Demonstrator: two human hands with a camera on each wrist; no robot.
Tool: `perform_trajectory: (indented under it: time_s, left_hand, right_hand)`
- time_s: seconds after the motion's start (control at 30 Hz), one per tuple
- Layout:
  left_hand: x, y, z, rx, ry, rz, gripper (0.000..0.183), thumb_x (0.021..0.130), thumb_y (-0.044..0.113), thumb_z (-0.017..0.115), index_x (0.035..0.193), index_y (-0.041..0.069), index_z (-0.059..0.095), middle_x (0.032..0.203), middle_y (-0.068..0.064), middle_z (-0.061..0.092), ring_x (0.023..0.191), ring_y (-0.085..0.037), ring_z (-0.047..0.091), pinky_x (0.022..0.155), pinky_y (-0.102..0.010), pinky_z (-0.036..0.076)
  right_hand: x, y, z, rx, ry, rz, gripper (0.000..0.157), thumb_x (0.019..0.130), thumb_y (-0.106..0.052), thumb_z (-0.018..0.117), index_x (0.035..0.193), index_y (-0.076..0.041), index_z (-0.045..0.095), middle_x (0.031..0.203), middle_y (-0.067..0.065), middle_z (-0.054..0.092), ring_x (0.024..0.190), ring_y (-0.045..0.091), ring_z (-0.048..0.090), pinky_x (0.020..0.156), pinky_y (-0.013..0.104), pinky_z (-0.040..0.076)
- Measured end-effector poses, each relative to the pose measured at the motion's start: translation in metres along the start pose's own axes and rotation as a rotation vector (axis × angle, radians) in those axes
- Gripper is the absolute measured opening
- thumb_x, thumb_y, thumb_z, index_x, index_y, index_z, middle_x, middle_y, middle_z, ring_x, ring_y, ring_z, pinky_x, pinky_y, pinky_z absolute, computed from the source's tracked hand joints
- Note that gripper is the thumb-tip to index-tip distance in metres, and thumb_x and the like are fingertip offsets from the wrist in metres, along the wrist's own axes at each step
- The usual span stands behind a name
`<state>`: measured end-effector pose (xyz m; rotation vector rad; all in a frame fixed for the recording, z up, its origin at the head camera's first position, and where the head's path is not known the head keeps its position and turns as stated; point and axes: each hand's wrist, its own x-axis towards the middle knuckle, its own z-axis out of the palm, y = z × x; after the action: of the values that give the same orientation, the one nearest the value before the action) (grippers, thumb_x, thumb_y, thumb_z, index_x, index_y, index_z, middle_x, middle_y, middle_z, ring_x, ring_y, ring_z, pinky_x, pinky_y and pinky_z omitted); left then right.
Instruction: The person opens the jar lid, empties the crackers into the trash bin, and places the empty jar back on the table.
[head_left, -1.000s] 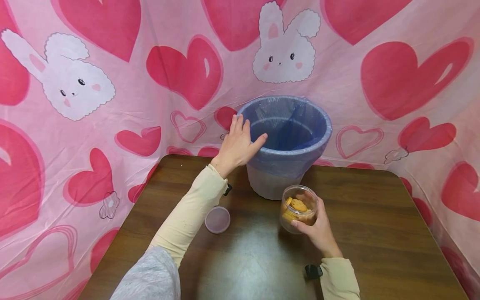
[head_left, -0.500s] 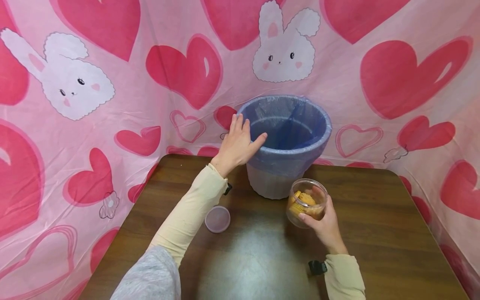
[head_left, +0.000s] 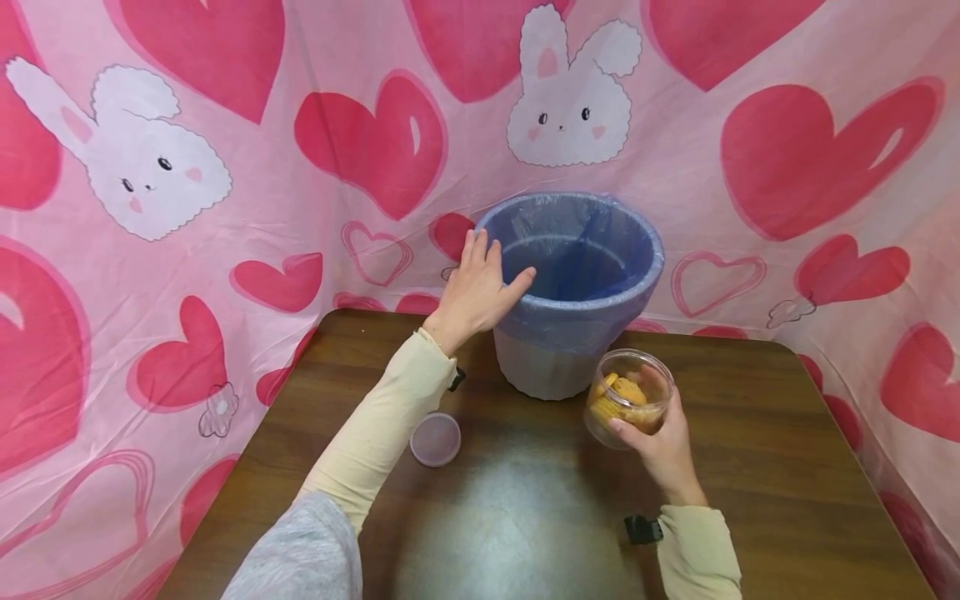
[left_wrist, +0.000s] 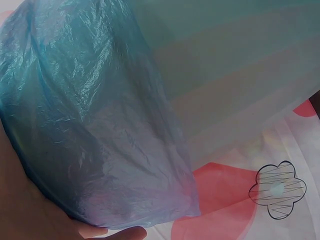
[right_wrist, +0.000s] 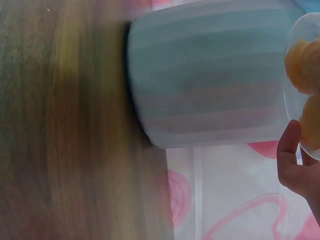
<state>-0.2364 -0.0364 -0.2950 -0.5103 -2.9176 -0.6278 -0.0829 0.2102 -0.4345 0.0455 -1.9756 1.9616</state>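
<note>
A clear plastic jar (head_left: 596,425) without a lid, partly filled with golden cookies (head_left: 626,390), is held by my right hand (head_left: 666,454), its thumb across the front wall. It hangs over the table just in front and right of the bin; the right wrist view catches only the jar's bottom and side at the edge. My left hand (head_left: 474,290) rests on the left rim of the bin (head_left: 546,373), fingers extended and thumb spread along the edge. A blue plastic liner (left_wrist: 110,115) is folded over that rim.
A round translucent lid (head_left: 436,440) lies flat on the brown wooden table (head_left: 517,533), left of the middle. Behind the bin and along both sides hangs a pink cloth (head_left: 480,142) with hearts and rabbits.
My right hand has carried the jar of cookies to the right and a little farther from me. The left hand stays on the bin's rim.
</note>
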Motion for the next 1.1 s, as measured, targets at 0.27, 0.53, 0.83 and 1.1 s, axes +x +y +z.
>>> perform_trajectory:
  time_s: [0.27,0.53,0.83,1.1]
  left_hand:
    - [0.0,0.0,0.0,-0.004,0.0,0.004,0.088,0.091,0.066,0.035,0.151,0.001,0.027,0.162,-0.015,0.01,0.151,-0.029,-0.003,0.111,-0.057,0.03]
    - [0.0,0.0,0.001,-0.002,0.01,0.013,0.087,0.092,0.064,0.036,0.15,0.001,0.028,0.162,-0.016,0.012,0.151,-0.031,-0.001,0.11,-0.058,0.032]
    - [-0.001,0.0,0.0,-0.003,0.002,0.007,0.087,0.092,0.065,0.037,0.151,0.002,0.028,0.162,-0.015,0.012,0.151,-0.029,-0.003,0.111,-0.057,0.031]
    - [-0.002,0.001,0.0,-0.005,0.007,0.006,0.086,0.092,0.064,0.037,0.151,0.001,0.028,0.162,-0.016,0.012,0.151,-0.03,-0.003,0.111,-0.058,0.031]
  right_hand:
    - [0.004,-0.006,-0.001,0.033,0.044,-0.011,0.081,0.066,0.023,0.067,0.138,0.001,0.04,0.123,0.007,0.055,0.109,0.006,0.055,0.091,0.01,0.044]
    - [0.009,-0.014,-0.004,0.009,0.094,-0.008,0.079,0.067,0.021,0.069,0.137,-0.001,0.042,0.123,0.001,0.056,0.109,0.008,0.054,0.091,0.012,0.043]
    - [0.014,-0.025,-0.007,-0.005,0.131,-0.058,0.079,0.066,0.022,0.069,0.137,-0.002,0.043,0.124,-0.001,0.055,0.114,0.01,0.051,0.095,0.012,0.04]
    - [0.019,-0.033,-0.009,0.009,0.16,-0.088,0.08,0.063,0.024,0.07,0.134,-0.003,0.045,0.123,0.0,0.056,0.116,0.011,0.05,0.096,0.012,0.039]
